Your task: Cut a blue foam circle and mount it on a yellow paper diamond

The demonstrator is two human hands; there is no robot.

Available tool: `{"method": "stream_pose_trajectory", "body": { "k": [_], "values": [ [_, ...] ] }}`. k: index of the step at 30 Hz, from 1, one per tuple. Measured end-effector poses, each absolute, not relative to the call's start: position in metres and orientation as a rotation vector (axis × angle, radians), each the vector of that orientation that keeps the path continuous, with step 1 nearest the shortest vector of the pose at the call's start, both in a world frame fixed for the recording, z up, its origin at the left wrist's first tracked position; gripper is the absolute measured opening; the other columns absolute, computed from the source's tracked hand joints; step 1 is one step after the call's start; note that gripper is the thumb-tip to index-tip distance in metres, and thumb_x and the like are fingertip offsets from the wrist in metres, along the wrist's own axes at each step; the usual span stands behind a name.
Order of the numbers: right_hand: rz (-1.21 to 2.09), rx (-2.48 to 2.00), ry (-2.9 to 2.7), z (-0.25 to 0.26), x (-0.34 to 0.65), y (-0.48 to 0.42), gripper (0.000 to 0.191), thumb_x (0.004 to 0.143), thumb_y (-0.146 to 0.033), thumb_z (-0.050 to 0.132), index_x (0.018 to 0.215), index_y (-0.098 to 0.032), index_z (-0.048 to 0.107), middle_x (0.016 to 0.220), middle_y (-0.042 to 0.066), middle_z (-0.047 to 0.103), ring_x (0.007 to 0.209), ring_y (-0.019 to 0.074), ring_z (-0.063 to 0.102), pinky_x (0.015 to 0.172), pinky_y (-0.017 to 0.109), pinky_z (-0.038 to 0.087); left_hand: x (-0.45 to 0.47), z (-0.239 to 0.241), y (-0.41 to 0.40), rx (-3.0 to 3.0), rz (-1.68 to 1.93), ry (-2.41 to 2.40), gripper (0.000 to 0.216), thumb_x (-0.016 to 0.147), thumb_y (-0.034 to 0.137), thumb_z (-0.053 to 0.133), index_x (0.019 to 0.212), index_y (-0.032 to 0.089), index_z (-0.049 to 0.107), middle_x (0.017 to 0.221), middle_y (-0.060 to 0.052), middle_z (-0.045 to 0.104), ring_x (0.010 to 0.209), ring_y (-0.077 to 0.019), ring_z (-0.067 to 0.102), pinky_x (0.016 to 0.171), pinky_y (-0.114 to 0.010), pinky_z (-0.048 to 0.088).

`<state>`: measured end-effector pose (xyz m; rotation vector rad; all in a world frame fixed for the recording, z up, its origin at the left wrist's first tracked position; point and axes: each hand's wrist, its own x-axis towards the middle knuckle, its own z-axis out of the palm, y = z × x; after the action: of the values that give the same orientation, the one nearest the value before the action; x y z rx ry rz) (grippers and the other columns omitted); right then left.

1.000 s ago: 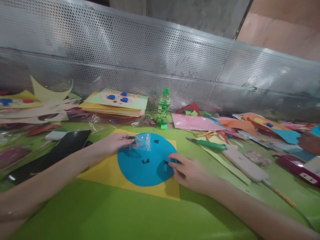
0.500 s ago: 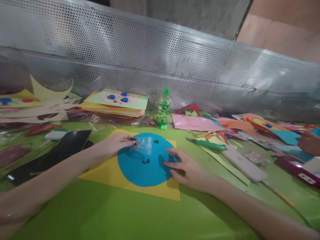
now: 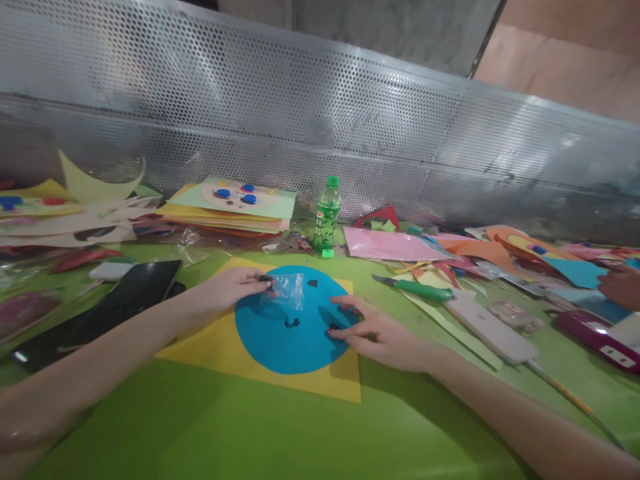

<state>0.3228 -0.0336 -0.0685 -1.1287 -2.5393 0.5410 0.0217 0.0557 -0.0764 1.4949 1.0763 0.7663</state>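
A blue paper circle (image 3: 285, 340) lies on a yellow sheet (image 3: 220, 343) on the green table. My left hand (image 3: 233, 288) pinches a small clear plastic bag (image 3: 290, 291) at the circle's upper left edge. My right hand (image 3: 383, 337) rests on the circle's right edge, fingers partly stretched, its fingertips pressing a small black piece (image 3: 334, 327) onto the blue paper. Two more small black pieces (image 3: 292, 323) sit on the circle, one near the middle and one near the top.
A green bottle (image 3: 326, 217) stands behind the sheet. A stack of coloured paper (image 3: 230, 210) lies at the back left, a black phone (image 3: 120, 297) at the left. A green-handled knife (image 3: 415, 289), a white phone (image 3: 487, 330) and paper scraps lie right. Another person's hand (image 3: 620, 285) is at far right.
My right hand lifted and spread its fingers, then lowered its fingertips onto a small black piece at the circle's right side. My left hand stayed on the plastic bag.
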Motion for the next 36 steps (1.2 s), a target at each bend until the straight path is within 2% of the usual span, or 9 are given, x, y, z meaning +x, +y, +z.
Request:
{"method": "stream_pose_trajectory", "body": {
  "k": [4, 9, 13, 17, 20, 25, 28, 32, 36],
  "values": [
    [0.58, -1.087, -2.496, -0.071, 0.326, -0.032, 0.028, 0.089, -0.034, 0.041, 0.1, -0.033, 0.067, 0.139, -0.002, 0.034, 0.124, 0.023, 0.036, 0.101, 0.043, 0.034, 0.022, -0.076, 0.055, 1.53, 0.742, 1.081, 0.033, 0.065, 0.041, 0.069, 0.09, 0.019, 0.07, 0.095, -0.01, 0.07, 0.096, -0.0292, 0.062, 0.088, -0.039, 0.048],
    [0.616, -1.166, -2.302, -0.076, 0.327, -0.03, 0.035, 0.092, -0.033, 0.033, 0.112, -0.031, 0.061, 0.137, 0.001, 0.038, 0.112, 0.0187, 0.05, 0.094, 0.038, 0.043, 0.023, -0.071, 0.052, 1.525, 0.738, 1.099, 0.033, 0.065, 0.04, 0.07, 0.091, 0.019, 0.07, 0.094, -0.009, 0.071, 0.095, -0.0293, 0.062, 0.088, -0.041, 0.047],
    [0.477, -1.148, -2.421, -0.081, 0.324, -0.031, 0.032, 0.09, -0.03, 0.037, 0.109, -0.029, 0.063, 0.141, 0.001, 0.033, 0.115, 0.0206, 0.047, 0.093, 0.036, 0.044, 0.024, -0.069, 0.051, 1.532, 0.743, 1.098, 0.03, 0.063, 0.04, 0.071, 0.086, 0.02, 0.07, 0.092, -0.008, 0.071, 0.093, -0.0278, 0.064, 0.087, -0.037, 0.048],
    [0.318, -1.09, -2.468, -0.087, 0.321, -0.032, 0.033, 0.088, -0.024, 0.038, 0.104, -0.023, 0.067, 0.139, 0.006, 0.035, 0.114, 0.0206, 0.049, 0.094, 0.033, 0.045, 0.024, -0.071, 0.052, 1.558, 0.744, 1.099, 0.034, 0.063, 0.042, 0.071, 0.087, 0.018, 0.069, 0.093, -0.009, 0.071, 0.093, -0.0289, 0.063, 0.088, -0.039, 0.047],
    [0.164, -1.107, -2.525, -0.087, 0.318, -0.033, 0.034, 0.087, -0.023, 0.038, 0.107, -0.019, 0.065, 0.139, 0.008, 0.036, 0.112, 0.0217, 0.051, 0.093, 0.035, 0.045, 0.022, -0.071, 0.052, 1.597, 0.725, 1.089, 0.035, 0.065, 0.044, 0.069, 0.088, 0.018, 0.069, 0.093, -0.01, 0.071, 0.094, -0.029, 0.063, 0.089, -0.04, 0.046],
    [-0.09, -1.106, -2.656, -0.08, 0.313, -0.036, 0.035, 0.087, -0.022, 0.036, 0.109, -0.015, 0.062, 0.14, 0.01, 0.034, 0.097, 0.02, 0.059, 0.082, 0.033, 0.051, 0.024, -0.066, 0.047, 1.591, 0.716, 1.102, 0.034, 0.064, 0.042, 0.07, 0.088, 0.018, 0.069, 0.094, -0.011, 0.071, 0.095, -0.0297, 0.062, 0.089, -0.04, 0.045],
    [-0.216, -1.102, -2.694, -0.077, 0.309, -0.037, 0.036, 0.087, -0.022, 0.034, 0.108, -0.013, 0.061, 0.14, 0.01, 0.034, 0.099, 0.0222, 0.058, 0.081, 0.035, 0.052, 0.025, -0.064, 0.044, 1.579, 0.72, 1.106, 0.034, 0.065, 0.043, 0.069, 0.088, 0.018, 0.069, 0.094, -0.01, 0.071, 0.096, -0.0291, 0.062, 0.09, -0.039, 0.044],
    [-0.28, -1.099, -2.737, -0.075, 0.307, -0.038, 0.036, 0.087, -0.021, 0.033, 0.108, -0.012, 0.061, 0.14, 0.011, 0.033, 0.093, 0.0228, 0.06, 0.077, 0.038, 0.053, 0.026, -0.062, 0.043, 1.567, 0.736, 1.12, 0.035, 0.063, 0.041, 0.07, 0.088, 0.016, 0.068, 0.093, -0.011, 0.071, 0.095, -0.0293, 0.062, 0.089, -0.04, 0.044],
    [-0.266, -1.147, -2.732, -0.075, 0.307, -0.038, 0.036, 0.086, -0.022, 0.034, 0.108, -0.012, 0.062, 0.14, 0.011, 0.035, 0.085, 0.0203, 0.062, 0.073, 0.035, 0.054, 0.026, -0.062, 0.044, 1.564, 0.747, 1.13, 0.032, 0.062, 0.036, 0.072, 0.086, 0.015, 0.069, 0.09, -0.012, 0.071, 0.092, -0.0291, 0.063, 0.086, -0.039, 0.046]
  ]
}}
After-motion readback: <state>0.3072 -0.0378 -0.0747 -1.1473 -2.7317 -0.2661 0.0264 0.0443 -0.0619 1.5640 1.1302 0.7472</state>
